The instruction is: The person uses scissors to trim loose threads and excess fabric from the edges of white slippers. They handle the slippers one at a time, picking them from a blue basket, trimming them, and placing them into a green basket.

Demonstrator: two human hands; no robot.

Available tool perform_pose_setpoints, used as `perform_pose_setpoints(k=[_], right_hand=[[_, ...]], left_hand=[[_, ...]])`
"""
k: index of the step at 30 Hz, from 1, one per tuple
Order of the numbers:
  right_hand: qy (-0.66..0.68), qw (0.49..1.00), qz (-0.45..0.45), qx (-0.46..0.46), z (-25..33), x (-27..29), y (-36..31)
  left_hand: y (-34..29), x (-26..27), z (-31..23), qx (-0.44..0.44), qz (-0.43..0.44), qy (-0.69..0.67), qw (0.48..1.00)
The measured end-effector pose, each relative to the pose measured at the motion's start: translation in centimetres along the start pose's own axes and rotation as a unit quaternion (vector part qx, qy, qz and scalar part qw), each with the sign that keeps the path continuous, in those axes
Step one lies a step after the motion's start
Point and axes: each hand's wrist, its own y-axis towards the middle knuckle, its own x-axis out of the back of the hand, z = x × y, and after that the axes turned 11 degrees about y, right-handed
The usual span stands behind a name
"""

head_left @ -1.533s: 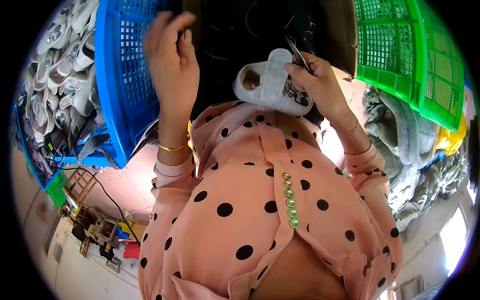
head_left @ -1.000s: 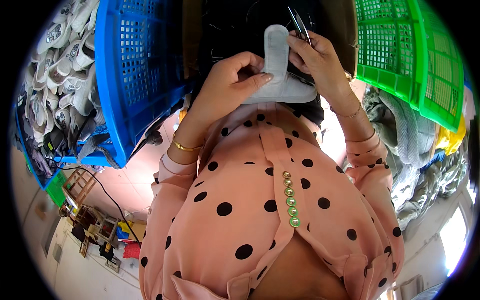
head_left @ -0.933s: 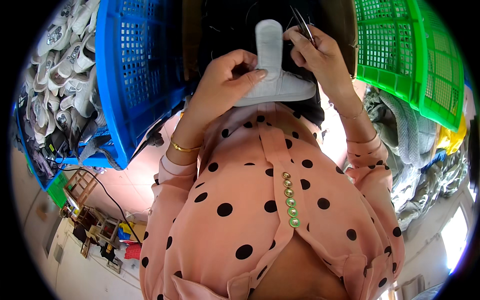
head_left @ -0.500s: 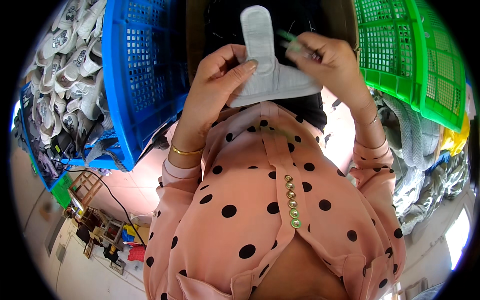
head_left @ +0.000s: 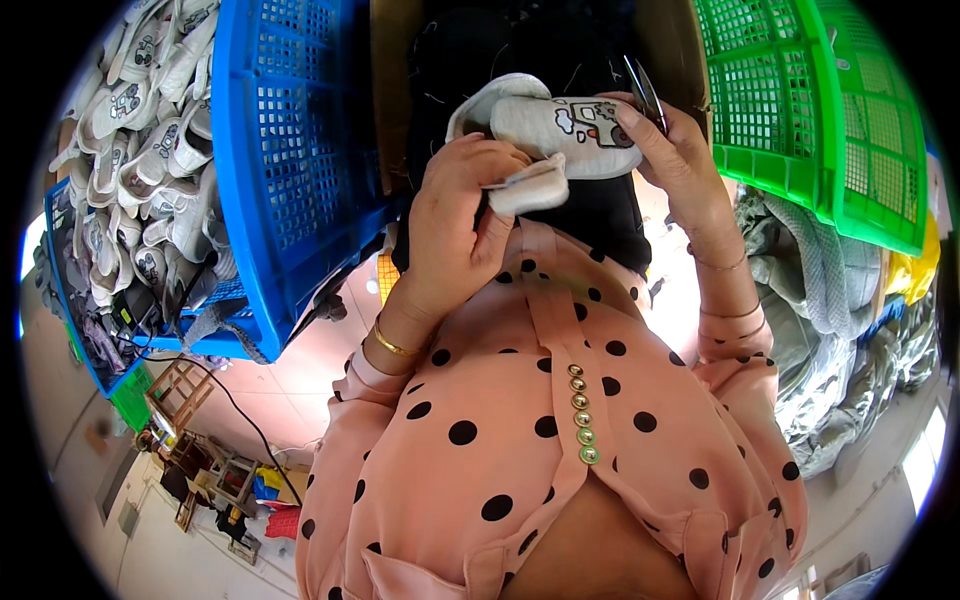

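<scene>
- A pale shoe (head_left: 568, 150) with a printed toe is held above a dark-clad lap (head_left: 470, 50), between a blue basket (head_left: 300, 150) and a green basket (head_left: 770, 100).
- What looks like its strap (head_left: 535, 192) is pinched between thumb and fingers of the left hand (head_left: 455, 215), folded toward the wearer.
- The toe is clamped by the right hand (head_left: 680, 150), in which a slim metal cutting tool (head_left: 648, 95) is also held; whether its blades are parted cannot be told.
- The step in hand is judged to be handling and inspection, with the strap pulled aside; no cut is seen.
- For any next move, a steady toe grip and blade tips kept off the fabric would be called for.
</scene>
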Motion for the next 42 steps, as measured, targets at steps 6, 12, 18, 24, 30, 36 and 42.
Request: perform_pose_setpoints(k=[6,12,18,24,30,36,42], right_hand=[[0.045,0.999,-0.009,0.011,0.6,-0.3,0.0],[-0.342,0.888,-0.134,0.277,0.0,-0.1,0.2],[-0.392,0.895,0.048,0.207,3.2,-1.3,-4.0],[-0.505,0.81,0.07,0.29,3.7,-1.3,-3.8],[-0.573,0.744,0.075,0.334,4.8,-1.5,-3.5],[-0.586,0.741,0.092,0.314,5.6,-1.5,-3.5],[-0.65,0.684,0.078,0.322,6.3,-1.9,-3.7]], left_hand=[[-0.4,-0.6,-0.5,-0.079,-0.039,0.094,0.992],[-0.5,-0.7,-0.6,-0.138,-0.1,0.188,0.967],[-0.2,0.3,-0.8,-0.174,-0.113,0.262,0.942],[0.6,0.5,-1.4,-0.198,-0.126,0.285,0.929],[0.7,1.1,-1.8,-0.212,-0.117,0.297,0.924],[1.0,1.1,-2.1,-0.217,-0.127,0.297,0.921],[1.1,1.1,-2.0,-0.219,-0.128,0.297,0.92]])
